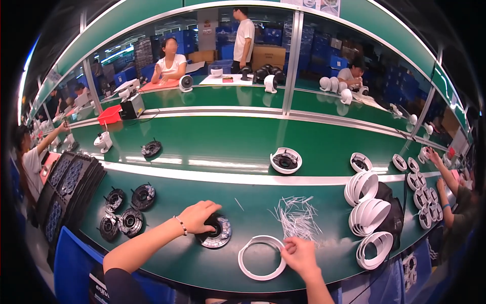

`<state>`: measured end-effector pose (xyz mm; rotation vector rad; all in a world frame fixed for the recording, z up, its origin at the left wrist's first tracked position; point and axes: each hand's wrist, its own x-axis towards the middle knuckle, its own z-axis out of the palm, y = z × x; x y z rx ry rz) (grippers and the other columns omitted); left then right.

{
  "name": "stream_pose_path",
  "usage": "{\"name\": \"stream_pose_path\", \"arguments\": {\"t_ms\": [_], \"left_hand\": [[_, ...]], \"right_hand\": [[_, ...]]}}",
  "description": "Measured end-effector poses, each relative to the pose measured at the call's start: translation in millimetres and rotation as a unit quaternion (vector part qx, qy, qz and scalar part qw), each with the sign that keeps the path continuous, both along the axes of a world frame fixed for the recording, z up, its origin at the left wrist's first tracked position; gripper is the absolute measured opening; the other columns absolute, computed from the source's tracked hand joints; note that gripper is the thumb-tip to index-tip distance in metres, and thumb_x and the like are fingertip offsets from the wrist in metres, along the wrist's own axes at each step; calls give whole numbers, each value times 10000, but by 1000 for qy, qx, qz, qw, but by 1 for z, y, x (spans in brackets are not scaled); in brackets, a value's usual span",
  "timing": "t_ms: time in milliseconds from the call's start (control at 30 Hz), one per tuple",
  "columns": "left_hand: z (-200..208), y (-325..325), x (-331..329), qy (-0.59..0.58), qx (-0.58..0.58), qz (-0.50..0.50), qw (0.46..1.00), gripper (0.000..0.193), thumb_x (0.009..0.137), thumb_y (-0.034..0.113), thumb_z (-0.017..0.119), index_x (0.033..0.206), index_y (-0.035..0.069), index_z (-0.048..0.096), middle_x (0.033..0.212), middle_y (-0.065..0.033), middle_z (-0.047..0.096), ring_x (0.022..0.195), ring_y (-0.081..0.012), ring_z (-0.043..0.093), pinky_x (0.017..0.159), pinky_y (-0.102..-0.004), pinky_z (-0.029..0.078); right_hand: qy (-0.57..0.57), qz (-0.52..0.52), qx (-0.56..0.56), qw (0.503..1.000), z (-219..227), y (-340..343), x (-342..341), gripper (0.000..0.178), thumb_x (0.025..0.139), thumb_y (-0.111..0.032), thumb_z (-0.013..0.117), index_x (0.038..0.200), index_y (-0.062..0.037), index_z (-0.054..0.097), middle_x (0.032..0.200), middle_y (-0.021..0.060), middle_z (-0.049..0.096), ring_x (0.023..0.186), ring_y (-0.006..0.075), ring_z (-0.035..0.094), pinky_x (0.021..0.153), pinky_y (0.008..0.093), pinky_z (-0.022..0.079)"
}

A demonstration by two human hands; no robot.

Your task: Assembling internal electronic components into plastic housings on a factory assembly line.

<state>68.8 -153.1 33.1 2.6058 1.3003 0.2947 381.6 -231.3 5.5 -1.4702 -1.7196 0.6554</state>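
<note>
My left hand (201,217) is closed over the top edge of a round black part (216,239) with a grey rim, which rests on the green bench. Its fingertips are partly hidden behind that part. To the right, a white plastic ring (244,267) lies flat near the bench's front edge. My right hand (300,257) has thumb and fingers pinched at the ring's right rim. Just beyond that hand spreads a loose heap of thin white strips (295,217), and a single strip (239,204) lies apart from it.
Several round black parts (131,222) sit at left, beside stacked dark trays (61,187). Stacks of white rings (372,217) stand at right near a black bag (395,215). On the line ahead sits a white housing (286,161). Co-workers sit on both sides and across.
</note>
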Motion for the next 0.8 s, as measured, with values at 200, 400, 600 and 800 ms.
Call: {"name": "stream_pose_path", "arguments": {"t_ms": [200,400,600,800], "left_hand": [[-30,5,-22,-36,-166,201,965,613,606,390,735,1045,19,522,902,-132,582,857,-255,563,769,-334,457],[-48,19,-29,-279,-305,276,868,312,659,177,737,878,1,602,778,-59,618,711,-112,566,657,-260,466],[16,62,2,-442,-225,281,822,168,775,124,607,915,31,615,803,11,594,724,-65,512,627,-225,417],[23,63,54,-743,-133,205,623,191,824,159,562,927,-1,563,875,-38,596,782,-107,545,714,-236,432]], "right_hand": [[-116,-38,-25,992,-15,-8,-9,332,631,-131,653,926,-14,558,602,70,591,560,206,599,539,316,468],[-271,166,2,948,32,-16,-34,1073,452,-559,744,1275,-26,308,1344,245,167,1231,438,160,987,497,186],[-267,240,-40,932,24,-10,-43,1023,484,-403,777,1285,-11,275,1309,242,221,1202,414,228,990,466,234],[101,71,133,983,16,51,-37,1072,448,-362,815,1274,13,245,1258,213,327,1149,343,357,965,408,286]]}}
